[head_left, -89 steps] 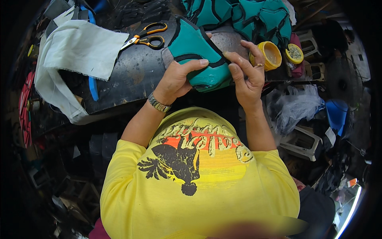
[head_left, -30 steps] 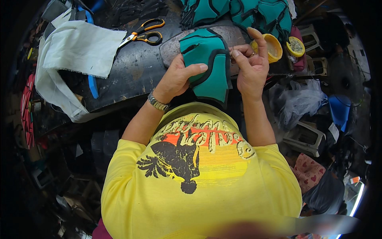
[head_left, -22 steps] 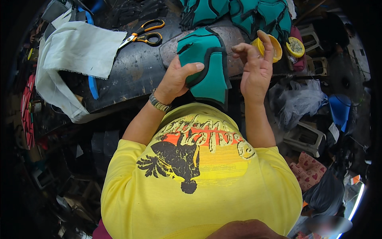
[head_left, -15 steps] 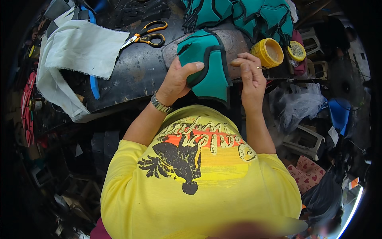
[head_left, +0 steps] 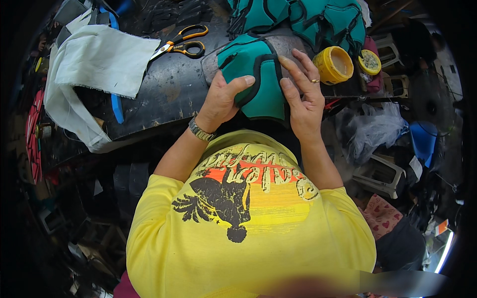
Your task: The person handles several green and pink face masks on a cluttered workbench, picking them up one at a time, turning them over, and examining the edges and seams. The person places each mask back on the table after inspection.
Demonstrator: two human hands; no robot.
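A teal fabric piece with black trim (head_left: 271, 84) lies over the near edge of the dark work surface. My left hand (head_left: 222, 97) grips its left side, thumb on top and the other fingers mostly hidden beneath. At the piece's right edge is my right hand (head_left: 304, 97), its fingers apart and the index fingertip at the black trim. Nothing shows between those fingers. Just right of this hand stands an open yellow tub (head_left: 332, 67) with brownish contents.
Orange-and-black scissors (head_left: 186, 42) lie left of the teal piece. White cloth (head_left: 107, 62) drapes over the table's left edge. More teal trimmed pieces (head_left: 325, 22) are heaped at the back. A second yellow container (head_left: 370, 62) sits at the right, above a clear plastic bag (head_left: 370, 131).
My right hand has moved left to the teal piece's edge, and its bunched fingers have spread. My left hand keeps its grip in nearly the same place.
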